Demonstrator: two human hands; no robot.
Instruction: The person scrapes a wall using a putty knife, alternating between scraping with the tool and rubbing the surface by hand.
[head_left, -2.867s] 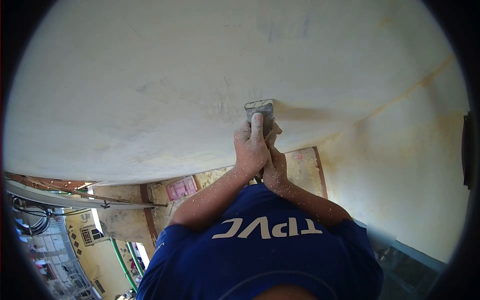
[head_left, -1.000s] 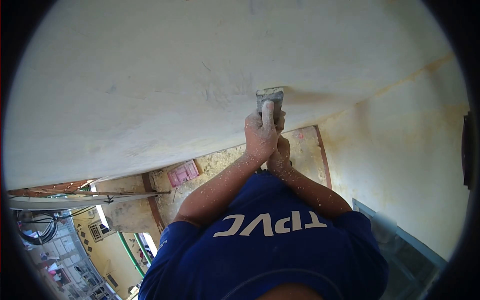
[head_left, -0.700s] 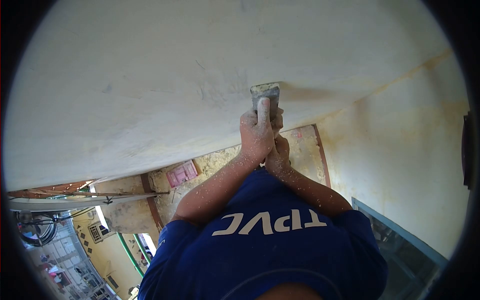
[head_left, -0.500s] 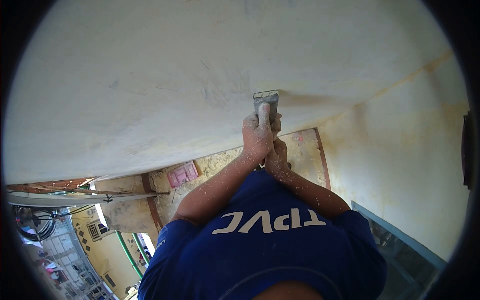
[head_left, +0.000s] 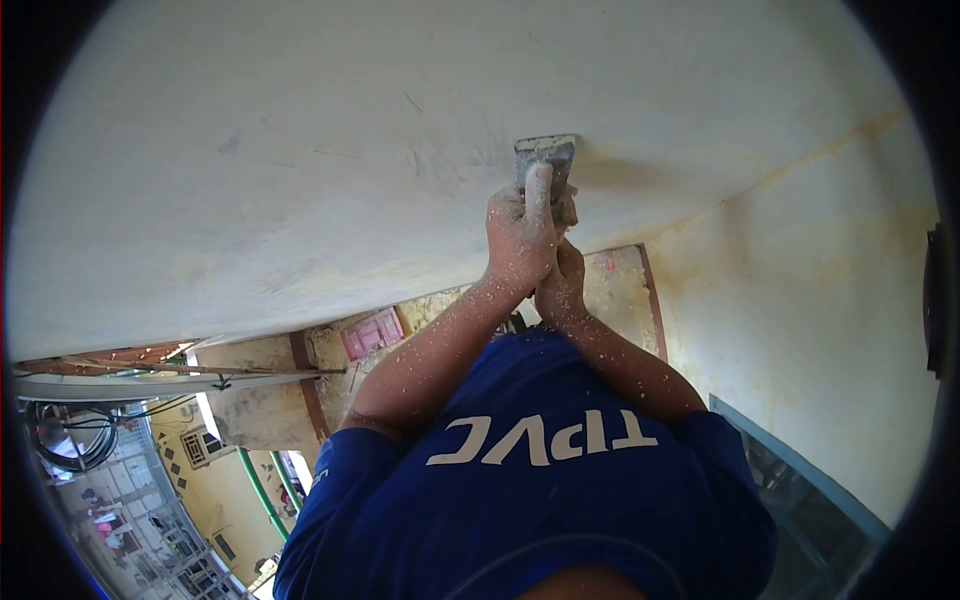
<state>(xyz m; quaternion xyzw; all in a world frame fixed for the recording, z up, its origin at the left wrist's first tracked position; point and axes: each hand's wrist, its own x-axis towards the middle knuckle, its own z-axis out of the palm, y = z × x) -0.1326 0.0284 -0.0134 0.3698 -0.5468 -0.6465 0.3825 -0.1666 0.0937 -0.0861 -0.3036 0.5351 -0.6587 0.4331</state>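
Observation:
My left hand (head_left: 520,232) is closed round a paint scraper (head_left: 545,155), its thumb lying along the grey, dust-coated blade. The blade's wide edge is at the pale wall surface (head_left: 330,180) and casts a shadow to its right. Close below, my right hand (head_left: 563,280) is closed near the lower end of the tool; its fingers and most of the handle are hidden. White flakes and dust cover both hands and forearms.
A pink panel (head_left: 372,334) lies on the stained ledge at the lower left. A second wall (head_left: 800,290) meets the surface at right, with a blue-grey frame (head_left: 800,465) below. Coiled black cables (head_left: 72,440) hang at far left.
Both hands and the scraper have moved up the wall surface and slightly to the right. The grip looks the same.

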